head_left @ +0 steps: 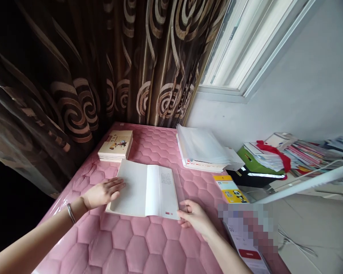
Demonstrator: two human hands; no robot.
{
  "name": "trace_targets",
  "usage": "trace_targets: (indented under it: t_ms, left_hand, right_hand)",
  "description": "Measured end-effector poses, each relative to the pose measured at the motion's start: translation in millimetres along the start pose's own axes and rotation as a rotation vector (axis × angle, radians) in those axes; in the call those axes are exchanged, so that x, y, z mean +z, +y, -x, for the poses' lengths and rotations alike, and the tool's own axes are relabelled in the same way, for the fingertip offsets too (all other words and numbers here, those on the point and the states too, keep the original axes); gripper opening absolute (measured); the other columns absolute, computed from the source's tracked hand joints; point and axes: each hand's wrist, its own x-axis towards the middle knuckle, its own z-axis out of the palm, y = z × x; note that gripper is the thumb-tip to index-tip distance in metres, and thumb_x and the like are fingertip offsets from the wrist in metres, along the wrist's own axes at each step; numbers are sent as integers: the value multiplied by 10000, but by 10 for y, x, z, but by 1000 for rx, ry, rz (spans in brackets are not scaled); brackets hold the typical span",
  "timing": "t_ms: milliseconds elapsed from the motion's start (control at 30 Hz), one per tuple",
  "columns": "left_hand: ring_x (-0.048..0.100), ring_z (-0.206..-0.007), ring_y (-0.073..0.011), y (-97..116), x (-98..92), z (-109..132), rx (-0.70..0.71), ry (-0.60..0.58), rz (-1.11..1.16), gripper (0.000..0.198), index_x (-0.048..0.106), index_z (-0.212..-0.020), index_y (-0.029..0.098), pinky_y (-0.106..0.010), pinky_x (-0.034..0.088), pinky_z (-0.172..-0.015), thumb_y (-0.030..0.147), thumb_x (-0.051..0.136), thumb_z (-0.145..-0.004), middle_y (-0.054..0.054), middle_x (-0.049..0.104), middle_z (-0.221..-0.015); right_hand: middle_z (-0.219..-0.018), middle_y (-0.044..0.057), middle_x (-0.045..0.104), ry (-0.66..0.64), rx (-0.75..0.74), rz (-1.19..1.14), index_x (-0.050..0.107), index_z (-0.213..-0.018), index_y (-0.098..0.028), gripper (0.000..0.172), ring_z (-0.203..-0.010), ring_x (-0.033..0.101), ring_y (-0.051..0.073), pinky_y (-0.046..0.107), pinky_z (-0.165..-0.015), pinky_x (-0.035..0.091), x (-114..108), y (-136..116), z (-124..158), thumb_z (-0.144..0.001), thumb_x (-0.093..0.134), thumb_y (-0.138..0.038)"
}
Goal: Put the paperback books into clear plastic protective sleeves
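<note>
This is a bedroom in a home. A quilted pink mattress (pixel 114 243) lies against swirl-patterned brown curtains (pixel 103 64) beside a white-framed window (pixel 231 49), with books and papers (pixel 308 156) heaped along the wall.

The head-worn camera looks forward and down from just above the person's forearms, facing a corner where a pink quilted mattress (pixel 148 236) meets a patterned curtain (pixel 125 64), near the left hand (pixel 103 193) and right hand (pixel 196 219).

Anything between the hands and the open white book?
Nothing solid visible. The left hand lies on the open white book; the right hand is at its lower right corner, where clear plastic film may lie between them.
</note>
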Motion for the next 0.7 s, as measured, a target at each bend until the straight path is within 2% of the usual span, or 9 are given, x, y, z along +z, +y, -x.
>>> trace_targets:
  t_ms: [67, 133, 200, 267, 367, 467, 567, 700]
  left_hand:
    - [624, -1155, -177, -16, 6, 69, -19, -66, -1, 412, 629, -1218, 195, -343, 488, -1013, 176, 283, -996, -80, 666, -1260]
    - [610, -1179, -182, 75, -24, 62, -44, -115, -22, 432, 654, -1172, 190, -362, 474, -1029, 84, 295, -956, -86, 651, -1283]
    - [566, -1241, -191, 241, -52, -50, -106, -123, -27, 459, 656, -1169, 186, -384, 447, -1060, 26, 311, -912, -93, 614, -1335]
    - [485, -1323, -184, 438, -23, -259, -180, -104, 6, 509, 598, -1266, 184, -383, 418, -1086, 1, 314, -886, -97, 531, -1425]
    - [396, -1387, -205, 708, 186, -639, -253, -108, 40, 469, 470, -1400, 153, -389, 377, -1115, 140, 339, -951, -112, 437, -1496]
    - [369, -1403, -238, 907, 499, -918, -353, -85, 18, 509, 368, -1471, 141, -421, 357, -1118, 279, 321, -983, -130, 360, -1533]
    - [358, -1409, -257, 1054, 733, -1023, -398, -44, -31, 540, 348, -1486, 145, -456, 277, -1154, 332, 313, -981, -120, 376, -1523]
    - [354, -1411, -250, 1168, 808, -1027, -402, -19, -68, 545, 357, -1485, 164, -453, 228, -1166, 332, 323, -968, -96, 398, -1514]
  right_hand:
    - [-717, -13, 674, -16, 0, 27, 544, -952, -181, 380, -567, 689, 154, 237, -484, 551, 53, -19, 34, -671, 786, -265]
    - [-725, -15, 665, -25, 9, 39, 535, -961, -182, 393, -556, 684, 151, 233, -469, 542, 29, -43, 34, -672, 788, -264]
    - [-736, -15, 653, -16, 17, 48, 532, -983, -182, 379, -545, 677, 147, 237, -460, 542, -35, -64, 5, -695, 769, -249]
    - [-765, -5, 654, 8, 0, 63, 532, -1013, -184, 319, -553, 675, 143, 238, -463, 548, -99, -88, -54, -756, 711, -243]
    - [-844, 24, 670, 84, -75, 123, 538, -1084, -190, 241, -585, 670, 136, 243, -484, 561, -141, -140, -189, -854, 581, -245]
    - [-955, 57, 689, 154, -166, 247, 544, -1205, -195, 324, -636, 674, 142, 254, -539, 580, -121, -189, -338, -885, 499, -227]
    - [-999, 61, 711, 170, -210, 390, 525, -1303, -218, 406, -677, 693, 157, 259, -569, 579, -90, -186, -458, -906, 441, -231]
    - [-997, 51, 738, 161, -295, 697, 449, -1404, -242, 469, -746, 713, 176, 293, -676, 566, -100, -73, -594, -941, 383, -260]
